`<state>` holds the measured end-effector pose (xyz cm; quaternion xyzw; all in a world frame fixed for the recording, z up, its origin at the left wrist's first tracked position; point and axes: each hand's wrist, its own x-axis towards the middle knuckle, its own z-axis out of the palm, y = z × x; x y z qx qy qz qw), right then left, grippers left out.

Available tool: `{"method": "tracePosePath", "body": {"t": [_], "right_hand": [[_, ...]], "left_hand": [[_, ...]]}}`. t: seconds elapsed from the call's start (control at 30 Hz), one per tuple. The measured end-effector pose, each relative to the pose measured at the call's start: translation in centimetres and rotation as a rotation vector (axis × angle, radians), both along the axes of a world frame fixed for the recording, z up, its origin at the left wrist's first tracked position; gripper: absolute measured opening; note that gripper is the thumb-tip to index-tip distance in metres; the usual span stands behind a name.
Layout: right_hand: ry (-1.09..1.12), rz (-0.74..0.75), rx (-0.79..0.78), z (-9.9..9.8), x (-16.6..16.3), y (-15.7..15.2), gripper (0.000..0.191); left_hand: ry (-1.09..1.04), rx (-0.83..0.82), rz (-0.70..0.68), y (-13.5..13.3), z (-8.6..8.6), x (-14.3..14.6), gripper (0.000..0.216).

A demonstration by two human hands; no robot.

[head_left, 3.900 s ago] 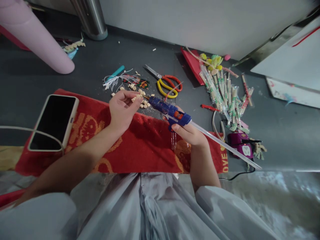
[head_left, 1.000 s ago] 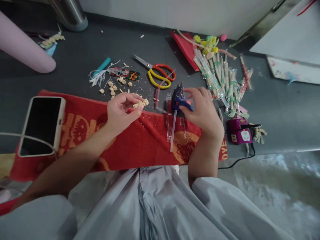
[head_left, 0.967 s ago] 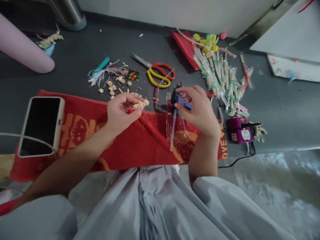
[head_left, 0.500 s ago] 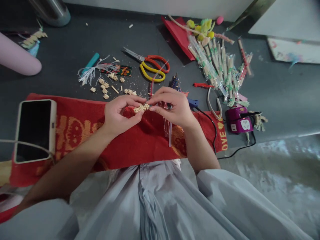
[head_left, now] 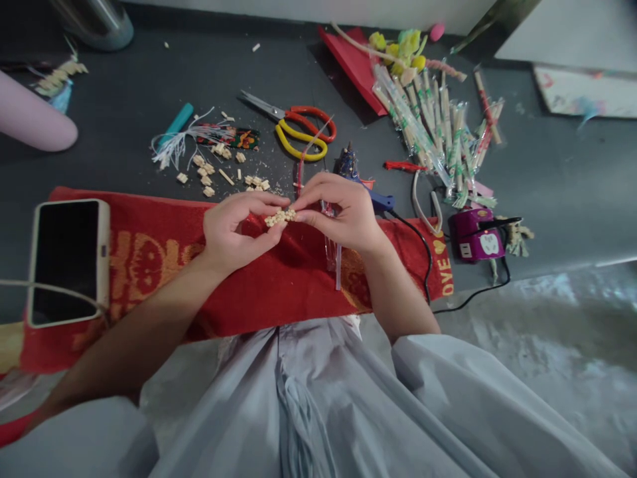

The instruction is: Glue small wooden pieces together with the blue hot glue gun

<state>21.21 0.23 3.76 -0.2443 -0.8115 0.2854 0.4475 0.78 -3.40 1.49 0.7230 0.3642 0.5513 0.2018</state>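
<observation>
A small cluster of pale wooden bits (head_left: 280,216) is pinched between both hands above a red towel (head_left: 279,285). My left hand (head_left: 233,229) grips its left end with curled fingers. My right hand (head_left: 343,212) pinches its right end with thumb and forefinger. The blue glue gun (head_left: 355,174) stands on the dark table just behind my right hand, its clear glue stick (head_left: 338,265) lying across the towel. Several loose wooden bits (head_left: 209,174) lie scattered beyond my left hand.
Red-and-yellow scissors (head_left: 298,129) lie behind the hands. A phone (head_left: 67,259) with a cable rests on the towel's left end. Wrapped chopsticks (head_left: 438,133) are piled at the right, near a purple power plug (head_left: 472,234). A pink roll (head_left: 30,119) and a metal cylinder (head_left: 94,20) stand far left.
My right hand put the glue gun down on the table and came left to pinch the wooden cluster held by my left hand. The view tilted slightly downward.
</observation>
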Motion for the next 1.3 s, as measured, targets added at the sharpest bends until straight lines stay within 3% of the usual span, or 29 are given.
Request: {"method": "tracePosePath", "body": {"t": [0.43,0.7,1.0,1.13,1.3], "right_hand": [[0.047,0.007,-0.001,-0.3,-0.5,0.0,0.024],[-0.036,-0.029,-0.004,-0.3,0.2,0.3,0.028],[-0.119,-0.071,0.088,-0.7,0.3,0.5,0.029],[-0.107,-0.060,0.061,-0.8,0.2,0.5,0.030],[-0.118,-0.038,0.027,-0.6,0.3,0.5,0.034]], "left_hand": [[-0.015,0.014,0.026,0.0,-0.3,0.1,0.011],[-0.096,-0.147,0.037,0.0,0.2,0.4,0.013],[-0.325,-0.626,-0.006,0.8,0.3,0.2,0.032],[-0.304,-0.623,-0.114,1.2,0.2,0.3,0.045],[-0.216,-0.612,-0.156,1.2,0.0,0.3,0.044]]}}
